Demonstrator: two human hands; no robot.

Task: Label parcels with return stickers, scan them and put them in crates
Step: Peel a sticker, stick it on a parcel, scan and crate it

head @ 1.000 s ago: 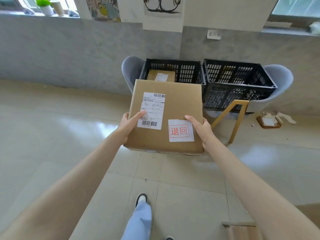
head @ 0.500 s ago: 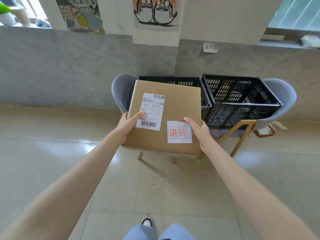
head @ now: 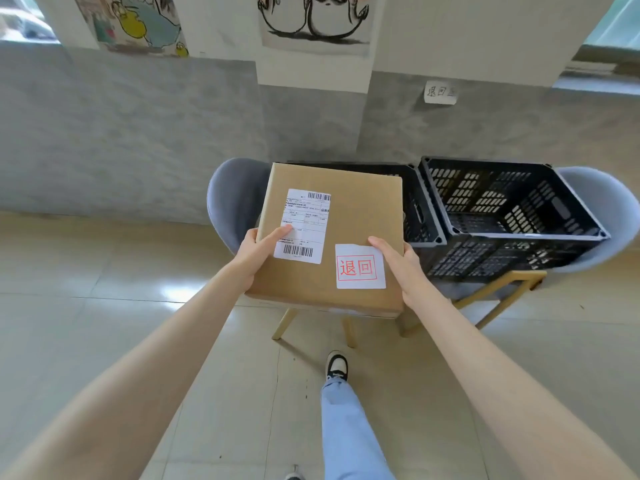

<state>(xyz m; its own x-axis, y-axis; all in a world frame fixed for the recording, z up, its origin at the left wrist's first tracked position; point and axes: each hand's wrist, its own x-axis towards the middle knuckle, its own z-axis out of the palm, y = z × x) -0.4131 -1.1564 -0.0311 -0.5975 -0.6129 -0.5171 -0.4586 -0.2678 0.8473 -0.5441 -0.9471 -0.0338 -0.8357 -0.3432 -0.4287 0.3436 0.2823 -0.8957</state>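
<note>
The box (head: pixel 346 220) is gripped at both sides by the left hand (head: pixel 254 252) and right hand (head: pixel 401 263) (thumbs on top), held approx. above the left crate (head: pixel 420 216); return sticker (head: pixel 360 266) is attached.

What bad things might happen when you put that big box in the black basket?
The cardboard box looks almost as wide as the left crate it hides, so a corner may catch on the rim and jam. Each hand, left hand and right hand, holds only a side edge, so the box might tip or slip. The crates sit on chairs, so a hard drop might shove one off.
</note>
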